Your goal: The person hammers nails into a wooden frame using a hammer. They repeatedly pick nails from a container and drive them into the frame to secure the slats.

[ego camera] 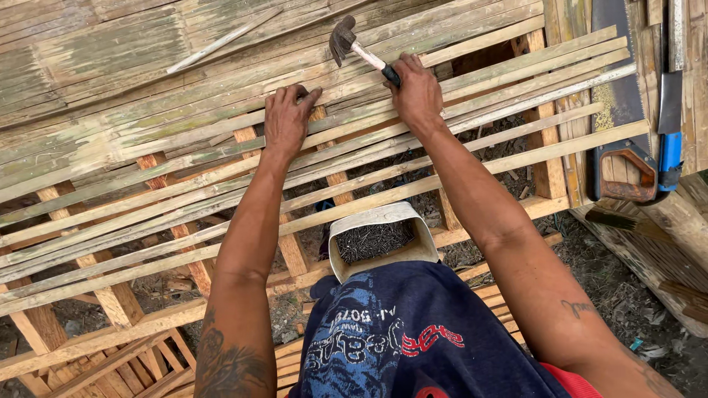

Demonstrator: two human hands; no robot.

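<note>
My right hand grips the handle of a claw hammer, whose dark head is raised over the bamboo slats. My left hand rests flat on a bamboo slat, fingers spread, pressing it against the wooden frame. Many long bamboo slats run side by side across the frame, from lower left to upper right. A white container of dark nails sits on my lap, just above my dark blue garment.
A handsaw with a brown handle lies at the right, beside a blue-handled tool. A thin pale stick lies on the flattened bamboo at the top. Bare earth and debris show below the frame.
</note>
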